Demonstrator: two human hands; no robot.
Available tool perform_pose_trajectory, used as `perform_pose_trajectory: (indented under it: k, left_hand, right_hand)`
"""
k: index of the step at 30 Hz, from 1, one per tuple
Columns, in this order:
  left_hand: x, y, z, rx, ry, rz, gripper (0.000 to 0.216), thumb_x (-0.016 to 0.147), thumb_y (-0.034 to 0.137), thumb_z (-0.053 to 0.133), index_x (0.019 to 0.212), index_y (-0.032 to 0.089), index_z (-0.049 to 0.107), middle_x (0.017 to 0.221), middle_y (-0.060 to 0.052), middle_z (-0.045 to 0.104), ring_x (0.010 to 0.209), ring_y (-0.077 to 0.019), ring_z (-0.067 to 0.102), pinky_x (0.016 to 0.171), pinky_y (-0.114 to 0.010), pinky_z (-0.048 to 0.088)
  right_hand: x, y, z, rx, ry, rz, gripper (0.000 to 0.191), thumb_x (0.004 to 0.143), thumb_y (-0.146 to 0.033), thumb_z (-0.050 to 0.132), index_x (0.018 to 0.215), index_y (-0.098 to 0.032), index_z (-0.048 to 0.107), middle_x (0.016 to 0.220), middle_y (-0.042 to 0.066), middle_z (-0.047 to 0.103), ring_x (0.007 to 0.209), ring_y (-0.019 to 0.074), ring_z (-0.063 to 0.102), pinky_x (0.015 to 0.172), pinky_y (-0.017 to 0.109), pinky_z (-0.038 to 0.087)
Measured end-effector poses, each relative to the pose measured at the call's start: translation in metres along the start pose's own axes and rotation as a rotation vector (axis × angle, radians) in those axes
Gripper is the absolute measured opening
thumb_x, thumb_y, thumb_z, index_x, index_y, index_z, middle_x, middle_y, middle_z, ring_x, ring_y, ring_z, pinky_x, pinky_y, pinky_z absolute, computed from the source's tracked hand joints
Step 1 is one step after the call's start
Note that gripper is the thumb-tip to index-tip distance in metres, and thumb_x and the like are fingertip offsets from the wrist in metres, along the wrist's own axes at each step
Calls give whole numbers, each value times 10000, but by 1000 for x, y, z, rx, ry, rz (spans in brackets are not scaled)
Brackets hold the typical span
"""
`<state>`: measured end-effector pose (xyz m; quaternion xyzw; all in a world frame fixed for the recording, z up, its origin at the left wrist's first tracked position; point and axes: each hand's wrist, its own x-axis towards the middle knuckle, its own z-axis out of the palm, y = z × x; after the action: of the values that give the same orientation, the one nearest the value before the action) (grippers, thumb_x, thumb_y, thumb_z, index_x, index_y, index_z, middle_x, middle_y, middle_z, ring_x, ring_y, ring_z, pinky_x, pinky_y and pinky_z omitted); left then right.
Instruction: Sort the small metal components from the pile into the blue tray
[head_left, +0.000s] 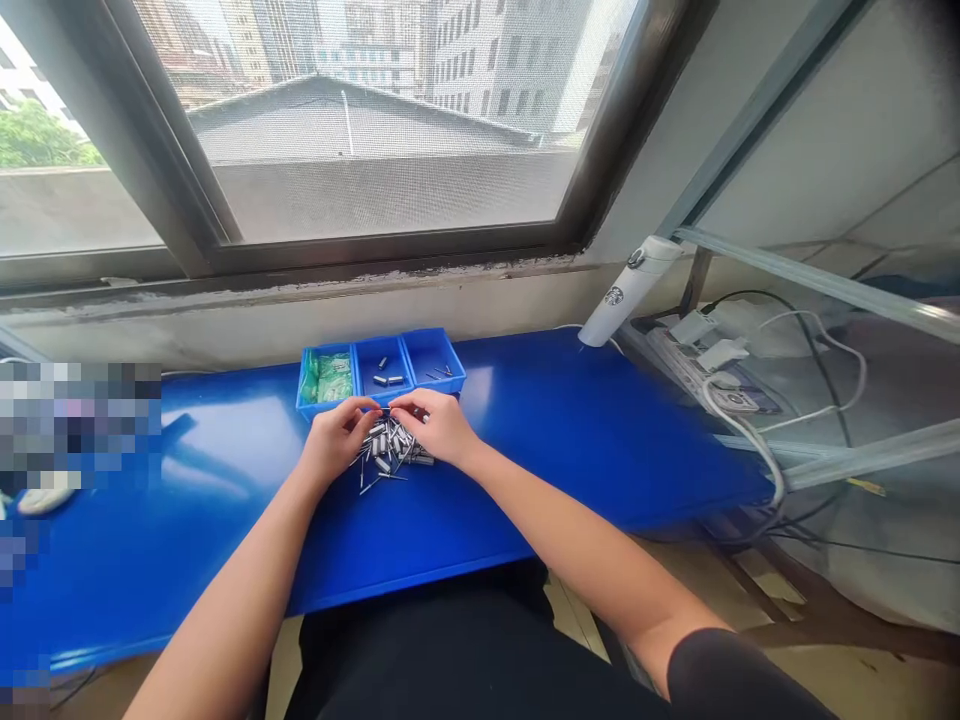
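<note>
My left hand (339, 436) and my right hand (436, 422) meet over a small pile of silver cylindrical parts with thin leads (390, 452) on the blue table (562, 430). Both hands have their fingertips pinched together just above the pile, seemingly on one small part between them; it is too small to name. Right behind the hands stand three small blue bins in a row: the left bin (325, 380) holds green pieces, the middle bin (382, 370) a few silver parts, the right bin (435, 362) a few thin pins.
A white tumbler (628, 290) leans at the table's back right corner. A power strip with plugs and white cables (712, 370) lies on the shelf to the right. A window fills the wall behind. A blurred patch covers the left edge.
</note>
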<state>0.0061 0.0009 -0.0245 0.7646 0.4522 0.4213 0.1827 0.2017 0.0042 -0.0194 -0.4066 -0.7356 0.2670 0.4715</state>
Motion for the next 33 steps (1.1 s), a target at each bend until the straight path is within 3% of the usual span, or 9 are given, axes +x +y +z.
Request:
perform_pose_trajectory:
  k: [6, 12, 17, 25, 30, 33]
  left_hand:
    - [2, 2, -2, 56, -44, -18, 278, 929, 389, 512, 834, 170, 655, 608, 22, 582, 517, -96, 464, 519, -205, 381]
    - [0, 3, 0, -24, -19, -29, 226, 889, 382, 594, 987, 190, 662, 512, 78, 434, 450, -79, 371, 477, -192, 337]
    - [-1, 2, 0, -1, -17, -7, 187, 903, 348, 571, 940, 188, 660, 510, 77, 428, 442, -74, 366, 469, -189, 332]
    - [2, 3, -2, 54, -53, -12, 247, 930, 354, 514, 850, 164, 649, 633, 12, 607, 532, -97, 491, 518, -202, 386]
    - [0, 4, -1, -5, -31, -30, 211, 894, 360, 586, 996, 185, 644, 530, 74, 459, 461, -80, 397, 483, -191, 350]
    - [0, 5, -1, -24, -25, -31, 192, 894, 356, 583, 973, 191, 640, 515, 83, 417, 448, -74, 362, 468, -187, 327]
  right_hand:
    - [0, 1, 1, 7, -17, 15, 140, 852, -250, 646, 909, -188, 757, 888, 61, 741, 728, 147, 645, 645, 265, 516]
    - [1, 0, 0, 44, 15, 83, 140, 846, -257, 646, 894, -182, 755, 876, 59, 743, 742, 154, 661, 659, 267, 528]
    - [1, 1, 1, 45, 13, 91, 132, 839, -253, 651, 888, -185, 753, 872, 56, 746, 736, 151, 662, 655, 264, 530]
    - [1, -3, -1, 72, 12, 103, 131, 812, -255, 685, 888, -177, 759, 856, 62, 739, 730, 156, 655, 648, 269, 527]
    - [1, -2, 0, 75, 17, 106, 122, 819, -244, 670, 876, -176, 754, 859, 59, 742, 736, 153, 660, 651, 263, 530]
    - [1, -2, 0, 73, 20, 98, 121, 822, -250, 666, 873, -182, 753, 865, 59, 745, 736, 154, 664, 652, 264, 536]
